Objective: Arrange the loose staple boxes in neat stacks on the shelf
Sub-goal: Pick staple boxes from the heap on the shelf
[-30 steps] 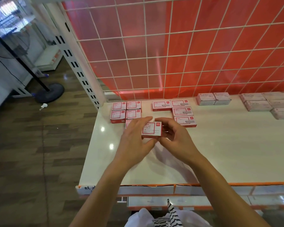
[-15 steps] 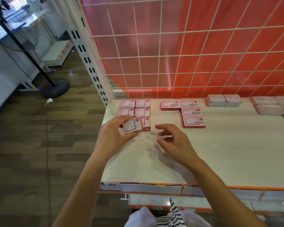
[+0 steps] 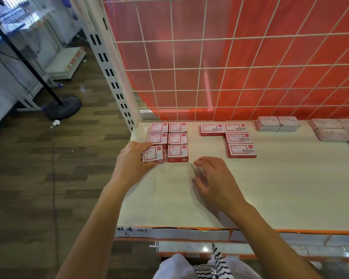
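The left hand (image 3: 133, 162) grips a red box (image 3: 153, 154) to fill the gap in the block of boxes (image 3: 168, 133) mid-frame, while the right hand (image 3: 214, 178) hovers open, holding nothing

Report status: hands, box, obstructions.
Left hand grips staple box, tilted, at left group's front-left spot. Right hand open, empty, over shelf. Nothing blocking.

Left hand (image 3: 133, 162) and right hand (image 3: 216, 178): bare. Forearms (image 3: 101, 218) bare down to the frame edge. At 6 o'clock: white garment (image 3: 175, 266), loosely creased, with a black-and-white striped piece (image 3: 217, 262) at its middle. Same garment or separate: cannot tell.
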{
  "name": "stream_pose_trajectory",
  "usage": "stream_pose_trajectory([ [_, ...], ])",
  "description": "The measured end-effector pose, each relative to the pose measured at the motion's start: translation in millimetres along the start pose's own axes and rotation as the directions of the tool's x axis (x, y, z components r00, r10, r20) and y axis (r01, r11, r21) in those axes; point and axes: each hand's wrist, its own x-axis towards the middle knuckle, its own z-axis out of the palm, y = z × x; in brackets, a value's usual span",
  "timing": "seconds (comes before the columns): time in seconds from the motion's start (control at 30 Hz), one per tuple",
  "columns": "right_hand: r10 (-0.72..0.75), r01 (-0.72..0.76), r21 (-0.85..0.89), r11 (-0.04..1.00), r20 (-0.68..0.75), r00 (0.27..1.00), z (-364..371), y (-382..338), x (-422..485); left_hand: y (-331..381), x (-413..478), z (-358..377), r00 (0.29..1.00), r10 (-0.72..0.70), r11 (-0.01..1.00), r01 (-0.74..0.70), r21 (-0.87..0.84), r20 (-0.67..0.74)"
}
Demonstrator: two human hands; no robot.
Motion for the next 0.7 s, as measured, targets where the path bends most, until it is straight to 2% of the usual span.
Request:
stream_pose_trajectory([
  [0.2,0.022,-0.02,-0.058,0.998,0.039,0.999,4.3,-3.6,0.0,-0.5,3.5,6.3,1.0,0.0,1.0,0.0,-0.022,-0.024],
  [0.43,0.062,-0.06,-0.047,0.997,0.044,0.997,5.9,-5.9,1.1,-0.1,1.9,8.3,0.997,-0.038,0.991,0.029,-0.134,-0.071],
  [0.7,0.084,-0.082,-0.046,0.996,0.045,0.995,7.9,-6.3,1.7,0.8,2.8,10.8,0.995,-0.052,0.985,0.036,-0.169,-0.091],
])
